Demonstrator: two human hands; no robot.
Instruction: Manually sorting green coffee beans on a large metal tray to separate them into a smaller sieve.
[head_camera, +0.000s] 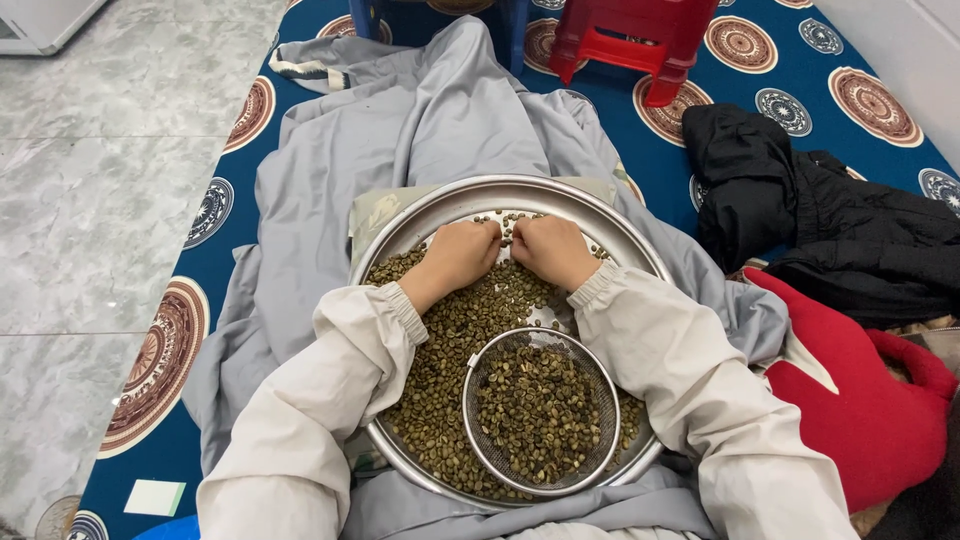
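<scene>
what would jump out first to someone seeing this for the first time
The big round metal tray on the person's lap, heaped with greenish-brown beans, draws the eye first, with a round wire-mesh sieve of more beans resting in its near half. Both hands, left hand and right hand, are curled side by side over the beans at the tray's far side. A red plastic stool stands beyond on the blue patterned mat.

red plastic stool | black jacket | red bag | patterned blue mat | grey blanket
</scene>
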